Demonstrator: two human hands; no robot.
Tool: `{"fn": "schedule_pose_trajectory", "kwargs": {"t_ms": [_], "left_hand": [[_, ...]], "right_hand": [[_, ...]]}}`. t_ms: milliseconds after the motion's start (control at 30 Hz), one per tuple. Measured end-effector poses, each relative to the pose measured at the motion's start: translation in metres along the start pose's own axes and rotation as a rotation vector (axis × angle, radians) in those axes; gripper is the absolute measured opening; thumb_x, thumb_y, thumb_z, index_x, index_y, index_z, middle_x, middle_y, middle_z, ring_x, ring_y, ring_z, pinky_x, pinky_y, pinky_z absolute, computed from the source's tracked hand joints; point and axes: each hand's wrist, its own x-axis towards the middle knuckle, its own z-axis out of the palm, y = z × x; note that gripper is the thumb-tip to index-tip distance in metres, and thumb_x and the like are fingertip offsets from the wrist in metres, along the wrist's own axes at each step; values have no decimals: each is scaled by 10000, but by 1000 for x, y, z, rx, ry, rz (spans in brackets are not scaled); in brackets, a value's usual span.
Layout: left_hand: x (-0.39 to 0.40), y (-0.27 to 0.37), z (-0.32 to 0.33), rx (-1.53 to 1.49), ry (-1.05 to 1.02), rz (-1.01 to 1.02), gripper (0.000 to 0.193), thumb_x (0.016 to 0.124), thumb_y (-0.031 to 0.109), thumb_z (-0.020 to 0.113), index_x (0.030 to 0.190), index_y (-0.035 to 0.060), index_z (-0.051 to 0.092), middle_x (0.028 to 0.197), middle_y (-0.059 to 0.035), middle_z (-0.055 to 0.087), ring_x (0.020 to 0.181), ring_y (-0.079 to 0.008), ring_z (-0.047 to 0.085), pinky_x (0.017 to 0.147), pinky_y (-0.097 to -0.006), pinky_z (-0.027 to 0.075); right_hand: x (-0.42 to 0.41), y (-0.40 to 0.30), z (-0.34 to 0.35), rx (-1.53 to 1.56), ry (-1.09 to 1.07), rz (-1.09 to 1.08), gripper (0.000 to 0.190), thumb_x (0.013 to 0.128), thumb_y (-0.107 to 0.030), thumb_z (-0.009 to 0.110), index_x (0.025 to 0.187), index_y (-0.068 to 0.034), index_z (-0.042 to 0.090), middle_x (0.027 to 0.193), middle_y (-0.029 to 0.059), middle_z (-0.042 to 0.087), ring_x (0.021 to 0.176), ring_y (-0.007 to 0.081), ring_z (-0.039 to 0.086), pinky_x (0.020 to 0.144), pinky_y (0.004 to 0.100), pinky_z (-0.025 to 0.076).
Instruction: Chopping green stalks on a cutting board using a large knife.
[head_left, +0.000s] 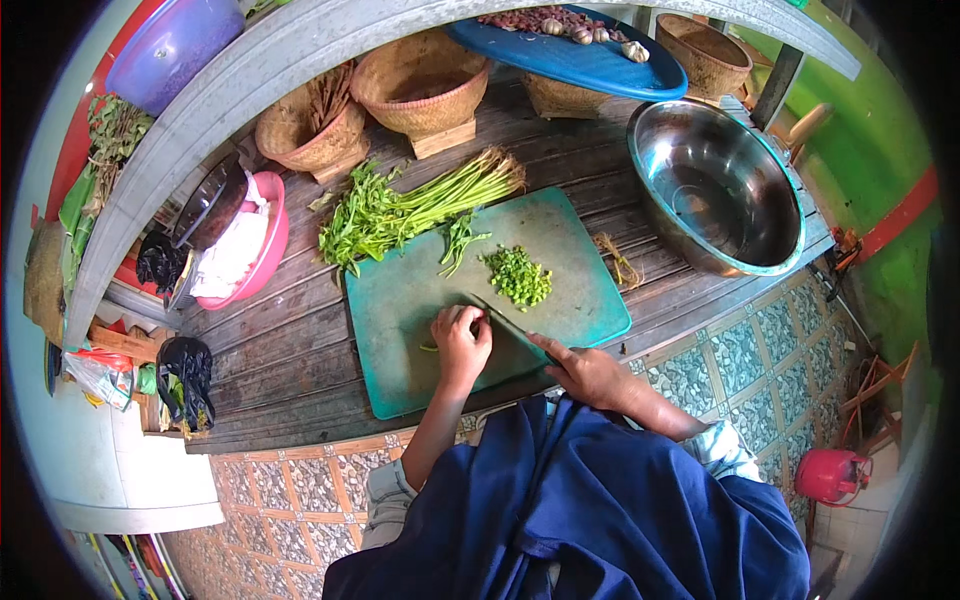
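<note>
My right hand (589, 375) is closed on the handle of a kitchen knife (499, 313), whose blade points up and left over a green-rimmed cutting board (397, 352). At the blade's tip side, my left hand (459, 334) is on the board with curled fingers; what they hold, if anything, is hidden. A small green piece lies just left of those fingers. Chopped green stems (517, 277) form a pile beyond the knife. A leafy sprig (459, 241) lies near the board's far edge, beside a bundle of leafy greens (427, 199) with roots at its right end.
A large metal basin (716, 187) stands right on the slatted wooden table (285, 375). Woven baskets (420, 82) and a blue tray (585, 64) with garlic and shallots are at the back. A pink basin (274, 240) sits left. Root trimmings (621, 262) lie beside the board.
</note>
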Motion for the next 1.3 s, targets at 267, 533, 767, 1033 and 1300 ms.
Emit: {"fn": "schedule_pose_trajectory", "kwargs": {"t_ms": [267, 533, 767, 1033, 1300], "left_hand": [[-2, -3, 1, -2, -41, -14, 87, 744, 108, 667, 811, 100, 612, 819, -61, 602, 882, -285, 568, 806, -433, 398], [2, -2, -4, 15, -63, 40, 86, 757, 108, 661, 828, 100, 614, 845, -61, 598, 898, -288, 566, 811, -439, 398], [0, -5, -2, 13, -71, 25, 105, 755, 102, 659, 846, 92, 609, 847, -62, 600, 908, -289, 564, 833, -447, 398], [0, -2, -5, -27, -72, 15, 95, 764, 109, 658, 824, 90, 587, 831, -73, 597, 889, -299, 558, 807, -448, 394], [0, -4, -3, 13, -74, 18, 109, 761, 119, 667, 796, 78, 572, 822, -86, 601, 885, -306, 556, 795, -453, 396]], "right_hand": [[-4, -18, -1, -88, -50, 102, 632, 921, -214, 551, 1476, -216, 248, 658, 231, 619, 649, 432, 635, 597, 530, 517], [9, -11, 19, 15, -2, 101, 626, 930, -220, 542, 1476, -210, 236, 671, 227, 626, 661, 431, 637, 614, 528, 513], [12, -24, 22, -52, -7, 147, 627, 927, -218, 549, 1475, -215, 243, 661, 224, 626, 645, 426, 639, 594, 511, 514], [3, -35, 8, -69, -6, 199, 636, 927, -213, 545, 1485, -208, 240, 650, 218, 619, 640, 417, 635, 581, 508, 513], [6, -24, 23, -6, -12, 143, 608, 931, -186, 531, 1470, -188, 249, 638, 236, 600, 630, 434, 622, 604, 525, 505]]}}
